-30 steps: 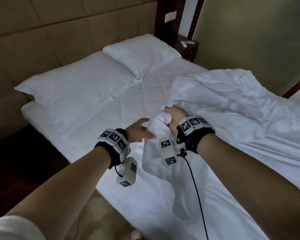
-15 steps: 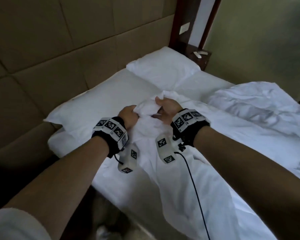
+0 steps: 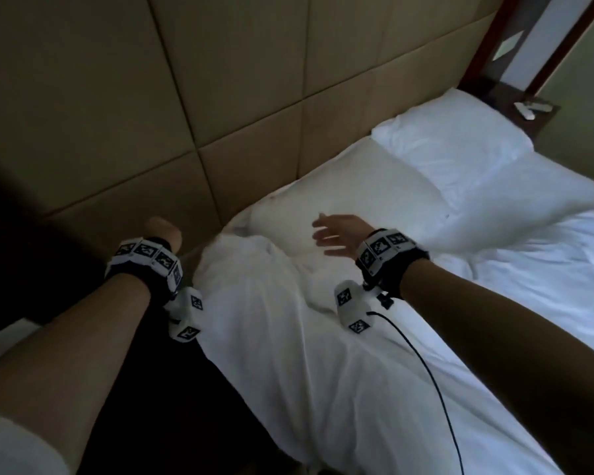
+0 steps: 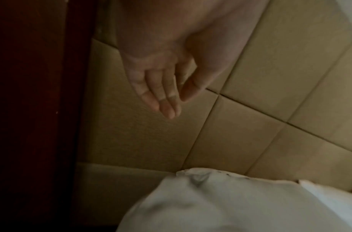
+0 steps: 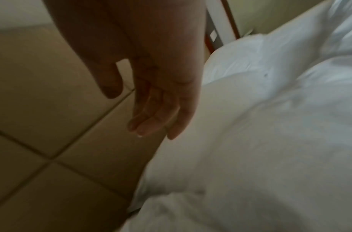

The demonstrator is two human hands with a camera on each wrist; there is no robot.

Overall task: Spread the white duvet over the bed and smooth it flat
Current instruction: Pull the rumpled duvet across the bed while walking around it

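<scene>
I am holding both hands free above the top corner of the bed, gripping nothing. My left hand [image 3: 162, 231] is hanging off the bed's edge in front of the padded headboard [image 3: 220, 80]; the head view shows only its back, while the left wrist view is showing the fingers [image 4: 161, 95] straight and together, the thumb tip close beside them. My right hand [image 3: 338, 236] is hovering with fingers spread and relaxed over the near pillow [image 3: 350, 197], not touching it as far as I can tell. The white duvet [image 3: 306, 354] is lying below and between my wrists, its bunched top corner just short of that pillow, the rest running back under my right forearm and off the frame's lower edge (how far it covers the bed is cut off). A second pillow [image 3: 453, 145] is sitting beyond my right hand, and past it a dark bedside table [image 3: 535, 118] with small white items too blurred to name. Only the head view is showing these. My wristbands [image 3: 386, 246] are carrying black-and-white square markers, no readable writing. Both wrist views are dim and smeared.
</scene>
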